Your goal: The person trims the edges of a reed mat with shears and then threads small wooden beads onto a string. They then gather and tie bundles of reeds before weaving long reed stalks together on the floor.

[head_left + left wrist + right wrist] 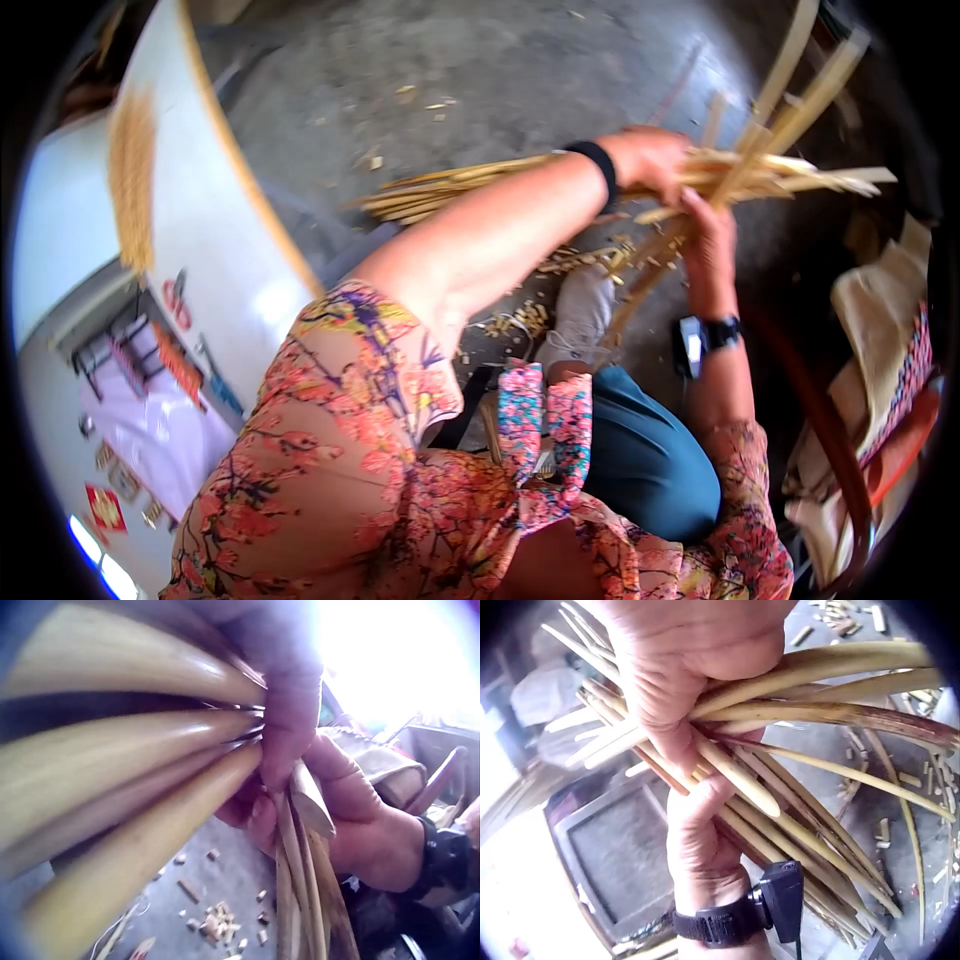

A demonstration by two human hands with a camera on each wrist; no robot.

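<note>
Long pale-yellow plant stalks (460,190) lie in a bundle across the front of the person, running under the left forearm. The left hand (650,160) grips this bundle near its right end, thumb and fingers wrapped over it. Right beside it, the right hand (710,235) pinches other flat stalks (820,90) that cross the bundle at a steep angle. In the left wrist view, thick glossy stalks (127,757) fan out from the left fingers. The right wrist view shows the right hand (697,660) and left hand (705,832) close together where the stalks cross.
Short cut stalk pieces (515,320) litter the grey floor (500,80) around a pale shoe (585,305). A white panel (230,180) stands at left, with red-handled scissors (177,300) near it. At right, cloths (870,310) lie beside a curved reddish-brown frame (840,440).
</note>
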